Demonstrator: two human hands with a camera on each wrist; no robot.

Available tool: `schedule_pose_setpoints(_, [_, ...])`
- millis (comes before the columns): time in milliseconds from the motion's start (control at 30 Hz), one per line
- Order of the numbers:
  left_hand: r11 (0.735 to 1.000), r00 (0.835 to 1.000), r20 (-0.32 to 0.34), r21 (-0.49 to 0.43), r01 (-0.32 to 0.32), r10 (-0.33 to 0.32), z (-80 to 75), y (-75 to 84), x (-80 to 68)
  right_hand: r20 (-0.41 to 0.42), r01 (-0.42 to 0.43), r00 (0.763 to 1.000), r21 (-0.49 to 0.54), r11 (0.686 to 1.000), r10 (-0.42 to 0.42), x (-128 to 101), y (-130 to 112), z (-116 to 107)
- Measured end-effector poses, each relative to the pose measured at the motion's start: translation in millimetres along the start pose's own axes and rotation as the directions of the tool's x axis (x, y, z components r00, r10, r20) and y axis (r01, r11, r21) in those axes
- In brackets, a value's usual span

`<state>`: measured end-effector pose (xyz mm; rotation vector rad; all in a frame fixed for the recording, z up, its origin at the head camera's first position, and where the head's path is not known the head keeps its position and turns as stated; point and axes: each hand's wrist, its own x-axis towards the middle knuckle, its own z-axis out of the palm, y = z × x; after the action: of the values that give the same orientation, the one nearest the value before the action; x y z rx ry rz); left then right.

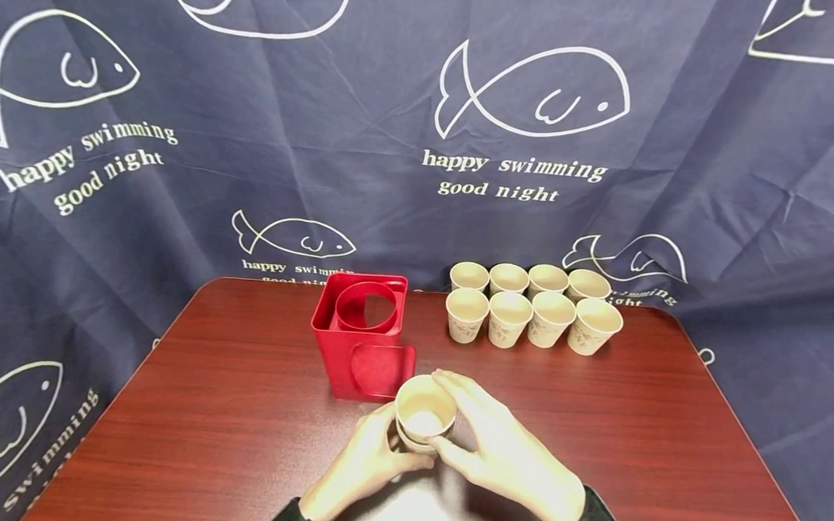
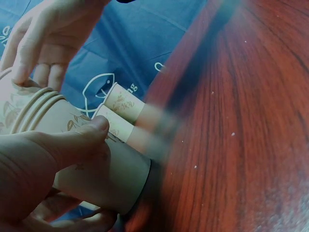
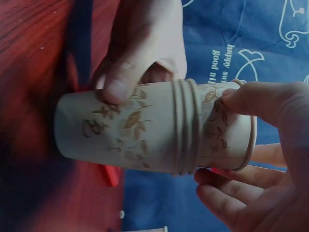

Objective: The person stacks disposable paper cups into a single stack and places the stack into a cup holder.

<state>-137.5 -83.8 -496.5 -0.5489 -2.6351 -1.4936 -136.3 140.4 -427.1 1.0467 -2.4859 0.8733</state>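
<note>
Between the two hands stands a short stack of pale paper cups (image 1: 425, 408), printed with brown leaves. My left hand (image 1: 365, 456) grips the lower part (image 3: 120, 128) of the stack, its thumb across the leaf print. Higher up, my right hand (image 1: 509, 449) holds the top paper cup (image 3: 219, 130) by its side, thumb opposite the fingers. That top cup sits partly inside the others, its wall rising above several close rims (image 3: 186, 128). In the head view its mouth faces up, and most of the stack below is hidden.
Left of the stack is a red square container (image 1: 342, 367) with a round ring (image 1: 342, 312) in its top and a red flap-like piece (image 1: 385, 370) at its front. Two rows of paper cups (image 1: 510, 318) stand at the back right of the brown table (image 1: 221, 408), before a patterned curtain (image 1: 365, 170).
</note>
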Motion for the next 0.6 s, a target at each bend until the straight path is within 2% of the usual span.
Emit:
schedule_pose_setpoints(300, [1.000, 1.000, -0.007, 0.006, -0.011, 0.011, 0.3, -0.9, -0.2, 0.041, -0.062, 0.997, 0.014, 0.998, 0.061, -5, 2, 9])
schedule_pose_setpoints(600, [0.998, 1.000, 0.015, -0.069, 0.002, -0.001, 0.0, 0.3, 0.4, 0.021, -0.040, 0.999, 0.027, 0.999, 0.040, -7, 5, 11])
